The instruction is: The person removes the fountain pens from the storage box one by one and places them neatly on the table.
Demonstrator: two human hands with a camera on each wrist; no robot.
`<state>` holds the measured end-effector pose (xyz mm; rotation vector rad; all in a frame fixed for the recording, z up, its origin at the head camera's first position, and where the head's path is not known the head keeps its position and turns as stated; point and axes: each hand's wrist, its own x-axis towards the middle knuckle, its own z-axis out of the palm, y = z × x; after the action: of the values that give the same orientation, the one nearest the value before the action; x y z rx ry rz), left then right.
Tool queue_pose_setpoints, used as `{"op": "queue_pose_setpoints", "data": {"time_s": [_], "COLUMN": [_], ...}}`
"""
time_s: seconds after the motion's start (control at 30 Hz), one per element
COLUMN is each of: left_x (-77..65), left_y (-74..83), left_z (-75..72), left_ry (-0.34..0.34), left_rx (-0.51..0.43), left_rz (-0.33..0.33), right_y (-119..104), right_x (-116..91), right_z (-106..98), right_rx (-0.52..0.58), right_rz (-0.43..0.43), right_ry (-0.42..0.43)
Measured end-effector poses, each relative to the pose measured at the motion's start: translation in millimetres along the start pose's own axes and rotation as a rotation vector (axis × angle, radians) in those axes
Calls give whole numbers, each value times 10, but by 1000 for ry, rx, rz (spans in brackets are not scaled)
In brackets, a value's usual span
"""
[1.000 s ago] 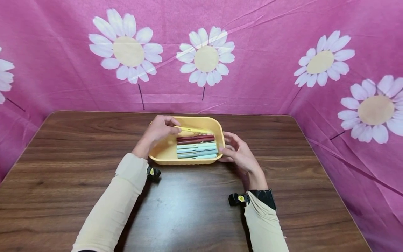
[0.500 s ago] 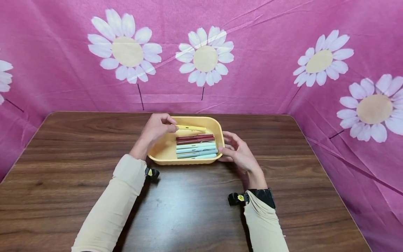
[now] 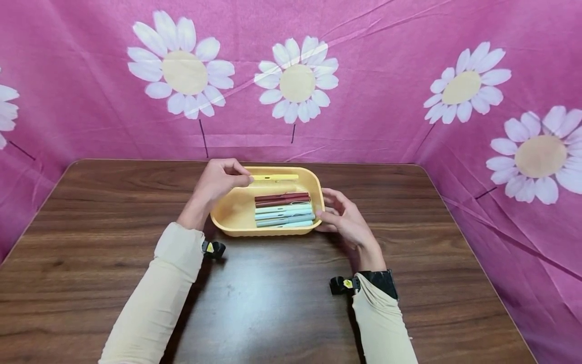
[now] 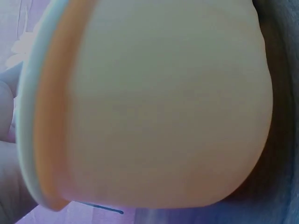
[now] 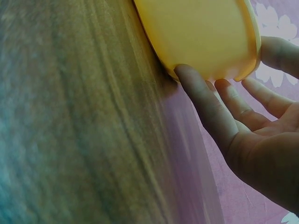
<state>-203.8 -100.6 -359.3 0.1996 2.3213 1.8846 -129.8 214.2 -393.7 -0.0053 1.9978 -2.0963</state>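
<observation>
In the head view, my left hand (image 3: 218,177) pinches the left end of a yellow pen (image 3: 277,178) between thumb and fingertips. The pen lies level over the back part of a yellow plastic tray (image 3: 232,233). Dark red pens (image 3: 282,199) and several pale mint and grey-blue pens (image 3: 284,217) lie side by side inside it. My right hand (image 3: 347,220) holds the tray's right end, thumb at the rim and fingers along the outer wall (image 5: 201,37). The left wrist view shows mostly the tray's outside (image 4: 168,102), hiding the pen; part of my left hand (image 4: 11,154) appears behind the rim.
The tray stands near the back edge of a brown wood-grain table (image 3: 273,303). A pink cloth (image 3: 373,101) printed with white daisies hangs behind the table and along its sides. Small black cameras (image 3: 341,285) are strapped to both wrists.
My left hand has moved left and slightly back with the yellow pen, which now lies more level and further from the dark red pens. My right hand stays at the tray's end.
</observation>
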Motion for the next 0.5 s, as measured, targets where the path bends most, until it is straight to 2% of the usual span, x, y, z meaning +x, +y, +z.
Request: {"op": "queue_pose_setpoints", "data": {"time_s": [0.2, 0.5], "left_x": [-33, -108], "left_y": [42, 55], "left_z": [-32, -153], "left_ry": [5, 49], "left_rx": [-36, -151], "left_rz": [12, 36], "right_y": [11, 2], "right_x": [-24, -11], "right_z": [-15, -24], "right_rx": [3, 16], "right_rz": [1, -3], "right_ry": [5, -14]}}
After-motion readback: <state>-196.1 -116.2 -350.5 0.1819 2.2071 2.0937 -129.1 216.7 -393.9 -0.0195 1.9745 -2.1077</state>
